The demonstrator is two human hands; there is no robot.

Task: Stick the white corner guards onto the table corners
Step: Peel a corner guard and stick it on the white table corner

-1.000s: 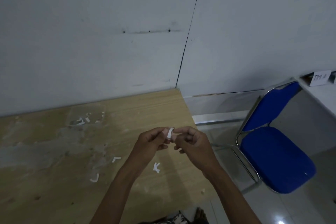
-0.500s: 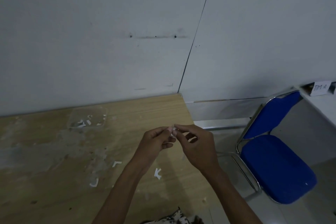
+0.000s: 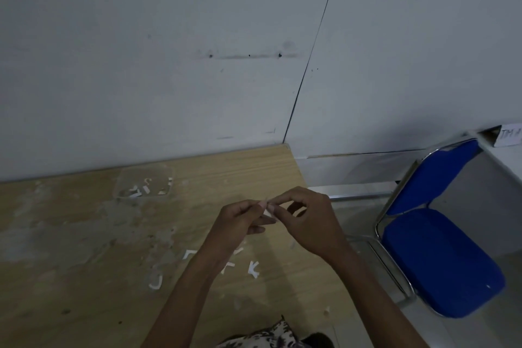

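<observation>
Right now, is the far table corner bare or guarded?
Bare, as far as shows: the far corner is plain wood edge. Both hands pinch a white guard.

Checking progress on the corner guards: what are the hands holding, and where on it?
Both hands, left hand and right hand, pinch one small white corner guard at its ends with fingertips.

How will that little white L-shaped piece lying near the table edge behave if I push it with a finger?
The white L-shaped piece looks thin and flat, so it probably slides rather than rolls. Being tiny, it is likely very light and may skid off the wooden table edge nearby.
</observation>
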